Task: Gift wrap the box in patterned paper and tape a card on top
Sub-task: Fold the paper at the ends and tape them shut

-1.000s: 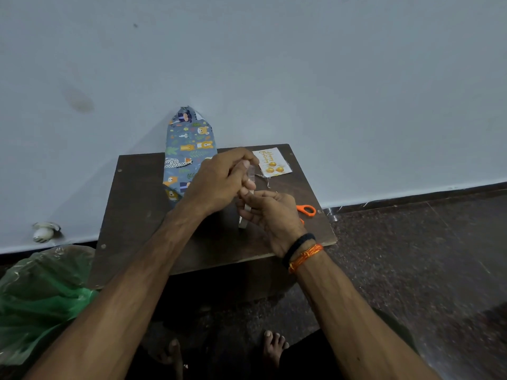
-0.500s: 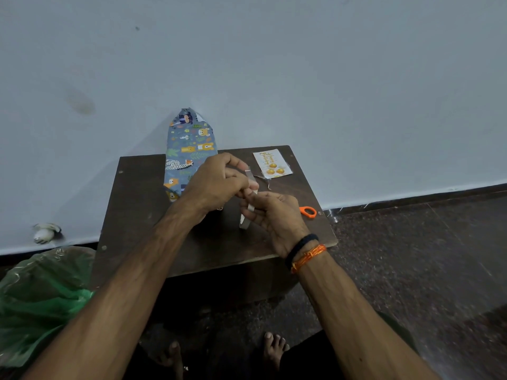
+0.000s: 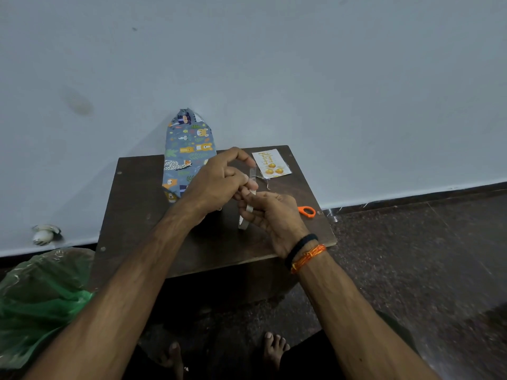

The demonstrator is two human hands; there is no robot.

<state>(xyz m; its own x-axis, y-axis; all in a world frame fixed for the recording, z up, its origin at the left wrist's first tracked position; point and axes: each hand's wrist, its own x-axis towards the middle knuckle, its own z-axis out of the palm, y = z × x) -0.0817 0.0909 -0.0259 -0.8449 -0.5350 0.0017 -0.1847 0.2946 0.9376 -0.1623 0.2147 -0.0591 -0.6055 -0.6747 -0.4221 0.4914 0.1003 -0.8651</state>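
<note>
Head view: right hand (image 3: 274, 215) grips tape roll (image 3: 245, 219); left hand (image 3: 216, 185) pinches what looks like its free tape end (image 3: 253, 174), strip running near-to-far. Wrapped box (image 3: 186, 154) lies just far-left of left hand; card (image 3: 271, 164) far-right on table (image 3: 137, 204).

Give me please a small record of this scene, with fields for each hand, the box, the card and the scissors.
left hand: pinches the pulled tape end
right hand: holds the tape roll
wrapped box: on the table, far end against the wall
card: flat on table, not yet taped
scissors: orange handle shows beside right hand
</note>
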